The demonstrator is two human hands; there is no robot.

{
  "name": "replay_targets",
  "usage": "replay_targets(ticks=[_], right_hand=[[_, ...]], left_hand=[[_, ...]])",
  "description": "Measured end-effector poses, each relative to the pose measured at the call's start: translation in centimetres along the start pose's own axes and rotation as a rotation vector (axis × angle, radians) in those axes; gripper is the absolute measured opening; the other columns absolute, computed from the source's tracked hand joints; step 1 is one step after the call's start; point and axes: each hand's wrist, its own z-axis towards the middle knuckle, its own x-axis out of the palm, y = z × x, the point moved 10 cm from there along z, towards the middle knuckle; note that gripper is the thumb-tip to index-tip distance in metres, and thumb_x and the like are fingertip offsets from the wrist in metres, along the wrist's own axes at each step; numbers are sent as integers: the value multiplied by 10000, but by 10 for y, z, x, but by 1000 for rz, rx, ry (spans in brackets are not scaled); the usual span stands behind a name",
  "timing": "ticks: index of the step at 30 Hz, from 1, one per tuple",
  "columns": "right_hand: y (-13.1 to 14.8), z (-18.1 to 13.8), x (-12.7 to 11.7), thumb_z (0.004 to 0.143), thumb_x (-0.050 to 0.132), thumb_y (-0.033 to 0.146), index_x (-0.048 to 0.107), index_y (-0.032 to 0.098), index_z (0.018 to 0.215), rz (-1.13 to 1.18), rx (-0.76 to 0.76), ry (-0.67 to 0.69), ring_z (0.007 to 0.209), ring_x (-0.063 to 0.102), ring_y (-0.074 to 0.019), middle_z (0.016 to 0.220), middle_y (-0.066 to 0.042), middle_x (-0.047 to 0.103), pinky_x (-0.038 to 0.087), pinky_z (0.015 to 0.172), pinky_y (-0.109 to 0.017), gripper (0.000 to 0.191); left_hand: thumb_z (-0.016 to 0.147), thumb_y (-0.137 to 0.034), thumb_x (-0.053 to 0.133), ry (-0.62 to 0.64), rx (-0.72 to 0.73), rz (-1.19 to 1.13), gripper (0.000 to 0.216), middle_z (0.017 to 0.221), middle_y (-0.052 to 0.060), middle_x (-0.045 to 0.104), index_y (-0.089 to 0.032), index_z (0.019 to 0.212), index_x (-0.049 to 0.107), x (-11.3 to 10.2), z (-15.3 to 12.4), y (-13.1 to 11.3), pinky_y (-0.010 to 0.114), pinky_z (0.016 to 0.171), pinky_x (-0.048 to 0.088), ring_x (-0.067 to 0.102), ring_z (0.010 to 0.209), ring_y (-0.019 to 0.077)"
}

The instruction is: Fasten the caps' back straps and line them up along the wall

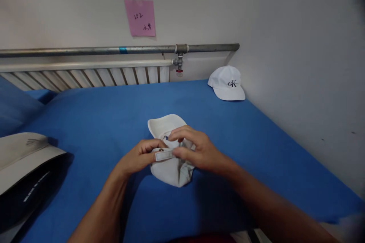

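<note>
A bed covered in a blue sheet (114,121) fills most of the view, its far edge running along a white radiator (85,76) with a grey pipe (114,50) above it, and its right edge against a plain wall. A pink note (140,18) is stuck to the wall above the pipe. At the left edge of the bed lies a large grey and black flat bag (23,167), only partly in view. In the far right corner rests a white cap with a dark logo (227,82), well apart from the hands.

Near the middle of the bed, toward the near edge, lies a crumpled white cap (170,148), brim pointing away to the far edge and crown bunched toward the person. Its long axis runs near to far. Both hands meet over it: the left hand (139,157) pinches the left end of a small white strap tab (164,155) that lies crosswise, left to right, over the cap's back; the right hand (196,150) closes its fingertips on the tab's right end, with its fingers curled over the fabric. Each grip is narrow, closed on the tab, and both hands are equally near.
</note>
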Motion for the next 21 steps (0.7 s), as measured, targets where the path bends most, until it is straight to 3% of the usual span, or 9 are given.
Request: replay_targets(ticks=[3, 7, 9, 12, 16, 19, 21], right_hand=[[24, -6, 15, 798, 683, 238, 661, 204, 996, -248, -214, 62, 1017, 580, -215, 1043, -77, 668, 434, 932, -399, 202], [22, -11, 19, 823, 651, 188, 681, 207, 903, -214, -237, 51, 983, 600, -187, 1042, -78, 651, 477, 875, -359, 88], [15, -10, 19, 817, 665, 191, 677, 210, 857, -70, -190, 83, 951, 619, -168, 1011, -59, 662, 488, 861, -336, 46], [-1, -9, 23, 828, 652, 198, 669, 202, 868, 138, -34, 165, 881, 640, -149, 915, -34, 690, 496, 838, -317, 44], [-18, -9, 25, 842, 638, 277, 649, 190, 864, 329, 177, 206, 852, 637, -141, 863, -14, 689, 494, 806, -300, 90], [-22, -8, 23, 864, 608, 292, 639, 181, 859, 342, 209, 209, 817, 616, -128, 847, -11, 670, 480, 769, -277, 115], [-24, -8, 23, 878, 588, 281, 642, 177, 864, 275, 205, 223, 799, 601, -124, 837, -12, 656, 466, 752, -269, 119]], left_hand=[[793, -379, 669, -1, -32, 30, 244, 722, 15, 590, -136, 814, 680, 0, 1, 6, 238, 622, 397, 509, 654, 128], [814, -330, 638, 103, 4, 118, 214, 843, 32, 639, -161, 929, 699, 5, 0, 1, 250, 712, 442, 563, 787, 166], [796, -272, 643, 217, 0, 226, 220, 857, 21, 649, -185, 990, 702, 11, -2, 1, 236, 697, 440, 563, 791, 166], [795, -229, 628, 332, -96, 334, 215, 728, -12, 622, -195, 989, 715, 17, -5, 13, 208, 571, 393, 509, 631, 125], [801, -273, 647, 339, -151, 175, 229, 785, -11, 648, -216, 1009, 721, 21, -1, 20, 219, 654, 428, 554, 690, 132], [794, -274, 657, 297, -114, 84, 254, 907, 11, 663, -220, 1036, 708, 22, 4, 20, 256, 785, 444, 586, 850, 171], [809, -280, 635, 293, -136, 133, 239, 905, 15, 658, -211, 1028, 702, 23, 6, 28, 258, 774, 439, 579, 842, 170]])
